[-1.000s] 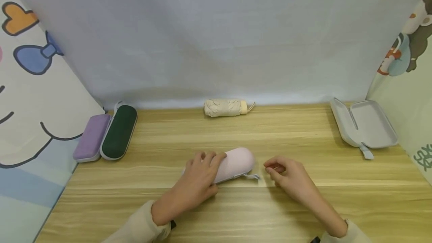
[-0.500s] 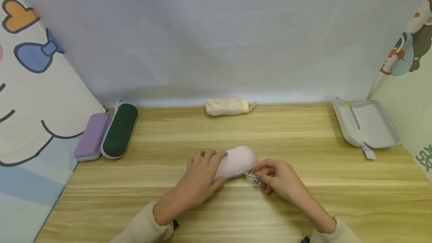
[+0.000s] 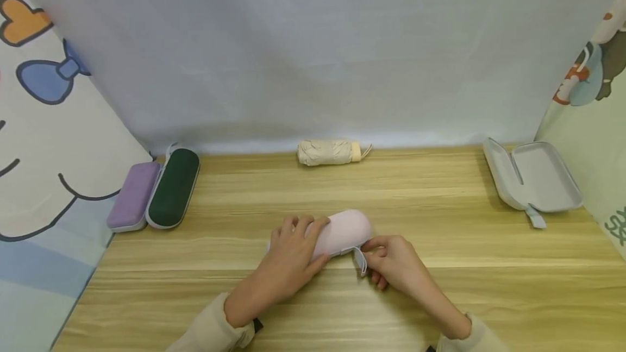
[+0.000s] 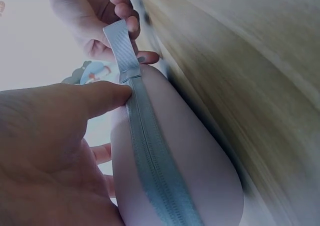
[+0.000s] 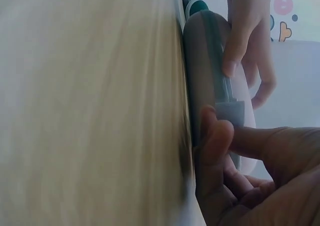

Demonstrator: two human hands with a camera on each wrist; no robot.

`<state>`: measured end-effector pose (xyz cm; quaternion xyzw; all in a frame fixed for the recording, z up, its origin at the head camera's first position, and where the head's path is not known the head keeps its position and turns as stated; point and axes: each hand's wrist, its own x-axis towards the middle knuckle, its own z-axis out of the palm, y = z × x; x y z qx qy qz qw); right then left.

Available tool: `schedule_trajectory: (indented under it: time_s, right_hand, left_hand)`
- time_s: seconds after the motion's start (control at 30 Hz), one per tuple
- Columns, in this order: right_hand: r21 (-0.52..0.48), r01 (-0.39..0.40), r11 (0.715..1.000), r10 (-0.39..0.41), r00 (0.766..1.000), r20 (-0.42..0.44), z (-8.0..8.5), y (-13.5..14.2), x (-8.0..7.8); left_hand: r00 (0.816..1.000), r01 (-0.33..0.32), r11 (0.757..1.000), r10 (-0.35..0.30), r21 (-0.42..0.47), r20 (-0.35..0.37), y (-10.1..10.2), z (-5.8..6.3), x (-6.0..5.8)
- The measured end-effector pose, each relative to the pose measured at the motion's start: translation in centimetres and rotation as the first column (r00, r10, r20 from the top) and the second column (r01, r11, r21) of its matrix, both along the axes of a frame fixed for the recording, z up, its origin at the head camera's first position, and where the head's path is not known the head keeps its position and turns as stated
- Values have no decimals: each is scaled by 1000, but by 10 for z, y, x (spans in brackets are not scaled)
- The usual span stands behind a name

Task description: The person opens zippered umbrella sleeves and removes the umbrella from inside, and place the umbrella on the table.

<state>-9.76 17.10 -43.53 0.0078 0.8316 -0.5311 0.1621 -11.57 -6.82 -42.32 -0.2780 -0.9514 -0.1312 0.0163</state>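
A pale pink zippered glasses case (image 3: pixel 344 231) lies on the table in the head view. My left hand (image 3: pixel 288 254) grips it from above, fingers over the top. Its thumb presses the grey zipper (image 4: pixel 150 146) along the near side, as the left wrist view shows. At the case's right end my right hand (image 3: pixel 393 262) has its thumb and curled fingers at the grey ribbon pull (image 4: pixel 121 46). The ribbon's loose end sticks out past those fingertips; in the right wrist view they partly cover the case's end.
A purple case (image 3: pixel 134 195) and a dark green case (image 3: pixel 173 189) lie side by side at the left. A beige folded umbrella (image 3: pixel 325 152) rests at the back. An open grey case (image 3: pixel 543 178) stands at the right by the printed side wall.
My right hand has moved left to the case's end and the ribbon pull, which has swung toward me. The left hand keeps its grip, its thumb now up against the case's side.
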Motion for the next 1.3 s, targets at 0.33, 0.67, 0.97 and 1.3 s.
schedule_trajectory:
  time_s: [0.33,0.67,0.97,1.3]
  right_hand:
    - [36,68,997,-68,998,-7,-2,-5,3]
    - [217,54,975,-20,988,-154,5,-3,2]
    - [389,83,917,112,884,-453,4,1,2]
    - [348,25,937,177,824,-538,0,8,-2]
  left_hand:
    - [1000,-9,1000,9,4,23,0,0,1]
    - [1000,-9,1000,9,-3,6,0,0,1]
    - [1000,3,1000,-3,0,-1,-1,1,0]
    - [1000,28,1000,-28,-8,-12,-3,1,-2]
